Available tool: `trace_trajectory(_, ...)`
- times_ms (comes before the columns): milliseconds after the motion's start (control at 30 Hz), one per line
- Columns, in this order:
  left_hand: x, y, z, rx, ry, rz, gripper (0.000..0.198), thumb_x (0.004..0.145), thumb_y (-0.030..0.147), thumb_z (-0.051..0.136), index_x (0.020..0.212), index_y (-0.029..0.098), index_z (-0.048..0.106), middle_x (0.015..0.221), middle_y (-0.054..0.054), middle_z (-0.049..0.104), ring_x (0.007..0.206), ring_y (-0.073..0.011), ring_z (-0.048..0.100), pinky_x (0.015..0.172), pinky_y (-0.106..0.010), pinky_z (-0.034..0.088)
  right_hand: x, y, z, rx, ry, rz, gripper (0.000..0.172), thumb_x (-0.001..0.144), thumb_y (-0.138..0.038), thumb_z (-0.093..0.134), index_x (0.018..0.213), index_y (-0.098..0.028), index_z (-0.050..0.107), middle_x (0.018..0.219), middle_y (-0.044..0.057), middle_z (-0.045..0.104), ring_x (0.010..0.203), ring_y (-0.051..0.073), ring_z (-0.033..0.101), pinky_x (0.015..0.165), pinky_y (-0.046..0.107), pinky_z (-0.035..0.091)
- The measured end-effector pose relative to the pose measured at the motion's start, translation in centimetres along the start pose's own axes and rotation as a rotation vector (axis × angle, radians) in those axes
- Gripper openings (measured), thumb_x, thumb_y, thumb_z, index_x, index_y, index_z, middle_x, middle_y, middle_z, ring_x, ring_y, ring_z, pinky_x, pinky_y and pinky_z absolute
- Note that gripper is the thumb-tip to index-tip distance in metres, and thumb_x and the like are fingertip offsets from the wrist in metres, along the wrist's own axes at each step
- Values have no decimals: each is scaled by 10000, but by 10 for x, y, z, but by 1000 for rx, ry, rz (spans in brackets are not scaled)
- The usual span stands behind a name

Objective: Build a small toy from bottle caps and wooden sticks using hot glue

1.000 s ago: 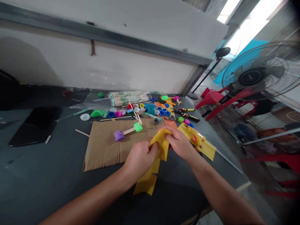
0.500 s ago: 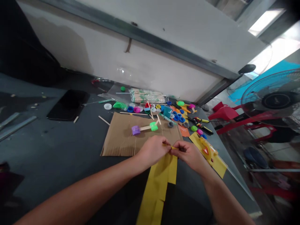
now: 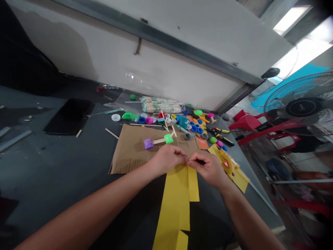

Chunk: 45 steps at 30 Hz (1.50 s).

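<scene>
My left hand (image 3: 169,158) pinches the top edge of a long yellow paper sheet (image 3: 175,205). Touching it at the fingertips, my right hand (image 3: 206,166) is closed on the same edge, near the sheet's right corner. The paper hangs down toward me, with a cut strip on its right side and a notch low down. Just beyond my hands lies a brown cardboard piece (image 3: 130,149). On it rest a purple cap (image 3: 148,144) and a green cap (image 3: 168,139) joined by wooden sticks.
Bottle caps (image 3: 196,128), packed wooden sticks (image 3: 161,105) and cutters (image 3: 221,135) lie at the back. A yellow glue gun (image 3: 229,165) rests on yellow paper at right. A black phone (image 3: 69,116) is at left. A fan (image 3: 299,106) stands beyond the table.
The yellow sheet now shows flatter and wider below my hands, its right strip swung slightly right. My hands stay pinched together at its top edge. The whole view has shifted a little.
</scene>
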<state>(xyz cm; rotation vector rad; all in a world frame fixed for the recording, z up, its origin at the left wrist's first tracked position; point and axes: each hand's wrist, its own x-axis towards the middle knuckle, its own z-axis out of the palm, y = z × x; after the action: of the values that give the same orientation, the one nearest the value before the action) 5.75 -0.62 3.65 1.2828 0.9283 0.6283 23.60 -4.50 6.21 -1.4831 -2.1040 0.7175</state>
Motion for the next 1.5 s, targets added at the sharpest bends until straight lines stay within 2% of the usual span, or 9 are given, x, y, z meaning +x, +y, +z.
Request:
trace_trajectory(133, 1, -1, 1, -42, 20, -24, 135, 667, 298, 668, 640, 166, 682, 596, 37, 590, 568, -101, 477, 557, -234, 342, -3, 2, 4, -8, 106, -11, 263, 870, -344, 588, 648, -202, 586, 618, 3, 561, 600, 143, 507, 574, 263, 362)
trace_trajectory(333, 6, -1, -2, 10, 140, -18, 161, 710, 322, 661, 683, 165, 688, 637, 16, 629, 590, -111, 508, 567, -236, 380, 0, 12, 9, 217, 64, 253, 271, 760, -405, 696, 671, -192, 554, 584, -46, 483, 541, 101, 409, 506, 225, 313)
trace_trajectory(533, 7, -4, -2, 35, 150, -35, 206, 723, 364, 658, 731, 160, 684, 666, 2, 643, 592, -119, 521, 563, -237, 379, 3, 20, 14, 258, 84, 203, 300, 777, -401, 668, 626, -188, 520, 564, -49, 449, 544, 98, 397, 517, 225, 310)
trace_trajectory(767, 10, -9, -2, 86, 192, -15, 236, 743, 393, 635, 758, 161, 674, 619, 10, 598, 531, -110, 469, 515, -237, 335, -8, 12, 17, 235, 207, 167, 211, 772, -394, 700, 705, -203, 638, 637, 2, 619, 579, 137, 517, 559, 253, 402)
trace_trajectory(900, 10, -8, -2, 106, 201, 32, 209, 758, 364, 621, 736, 160, 662, 685, -7, 633, 600, -121, 514, 562, -236, 376, -8, 14, 18, 259, 179, 225, 214, 773, -394, 690, 720, -199, 619, 636, -6, 600, 567, 129, 505, 540, 249, 396)
trace_trajectory(1000, 7, -3, 1, 14, 210, -14, 213, 744, 354, 662, 822, 156, 661, 765, -21, 660, 655, -127, 560, 592, -233, 421, -5, 18, 19, 252, 115, 271, 192, 779, -373, 665, 746, -188, 626, 649, -5, 596, 584, 132, 509, 546, 251, 397)
trace_trajectory(1133, 4, 1, 6, -207, 194, -133, 410, 684, 361, 754, 1011, 168, 602, 866, -36, 684, 705, -135, 621, 613, -236, 472, -2, 20, 16, 230, 184, 311, 174, 787, -353, 630, 790, -180, 645, 693, 15, 631, 634, 156, 544, 579, 266, 421)
trace_trajectory(1300, 1, -2, 13, -309, 101, -255, 257, 684, 278, 732, 881, 164, 615, 765, -25, 683, 631, -149, 646, 567, -257, 499, -3, 21, 16, 277, 214, 326, 197, 795, -371, 613, 747, -180, 602, 667, 5, 598, 611, 141, 516, 562, 254, 403)
trace_trajectory(1500, 3, -2, 15, -409, 147, -275, 207, 691, 198, 706, 873, 155, 618, 754, -44, 697, 650, -189, 685, 586, -294, 541, -4, 28, 20, 268, 310, 328, 243, 804, -405, 614, 719, -187, 552, 631, -12, 551, 584, 129, 493, 539, 241, 382)
